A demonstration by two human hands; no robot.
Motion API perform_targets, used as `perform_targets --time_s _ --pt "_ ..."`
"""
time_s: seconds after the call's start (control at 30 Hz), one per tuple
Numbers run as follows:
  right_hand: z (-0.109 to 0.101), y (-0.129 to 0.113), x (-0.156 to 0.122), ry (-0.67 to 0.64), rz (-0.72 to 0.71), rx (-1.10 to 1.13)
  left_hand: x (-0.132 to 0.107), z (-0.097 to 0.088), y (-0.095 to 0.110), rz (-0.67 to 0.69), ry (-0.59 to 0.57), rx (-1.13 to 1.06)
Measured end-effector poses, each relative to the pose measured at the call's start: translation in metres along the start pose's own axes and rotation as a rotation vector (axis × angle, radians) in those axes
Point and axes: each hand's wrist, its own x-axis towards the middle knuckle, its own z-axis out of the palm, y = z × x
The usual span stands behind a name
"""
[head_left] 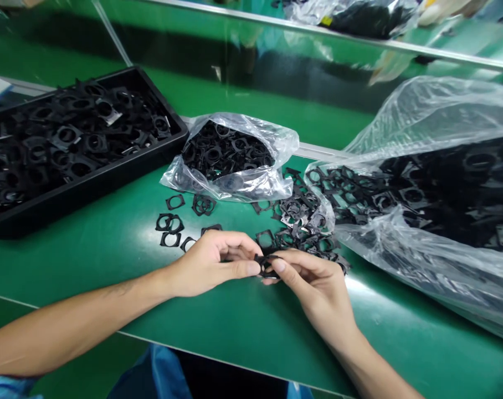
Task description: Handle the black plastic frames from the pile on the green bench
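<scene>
Between my two hands, low over the green table, is a small black plastic part [266, 267] with a round opening. My left hand [218, 260] pinches its left side between thumb and fingers. On the other side, my right hand [313, 282] grips it with the thumb on top. Whether it is one piece or two pressed together I cannot tell. Just beyond my hands lies a loose pile of black ring-shaped frames [295, 213]. A few more flat frames [170, 239] lie beyond my left hand, partly hidden by it.
A black tray [89, 176] heaped with black parts stands at the left. Behind my hands sits a clear plastic bag [251, 191] of frames. At the right, a larger clear bag [417, 238] spills dark parts onto the green table [235, 327]. A glossy partition [235, 83] runs along the back.
</scene>
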Motion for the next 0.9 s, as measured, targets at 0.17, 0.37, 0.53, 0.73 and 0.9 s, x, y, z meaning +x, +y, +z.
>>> perform_targets --time_s 0.17,0.37,0.53,0.73,0.9 --pt "-0.0001 0.0013 0.0011 -0.011 -0.019 -0.056 0.0017 -0.002 -0.0015 -0.085 -0.074 -0.058" --pt "0.0019 0.0021 0.0008 -0.026 -0.034 -0.01 0.0031 -0.0079 -0.0034 -0.112 -0.096 -0.061" --pt "-0.0001 0.003 -0.0017 -0.059 -0.075 -0.057 0.0015 -0.0063 -0.0012 -0.082 -0.178 -0.065" --pt "-0.0026 0.0059 -0.0019 -0.001 -0.17 -0.234 0.0011 -0.0013 -0.0047 0.042 0.047 0.148" --pt "-0.0012 0.0077 -0.0003 -0.024 -0.275 -0.241 0.0023 -0.0021 -0.0074 0.041 0.087 0.107"
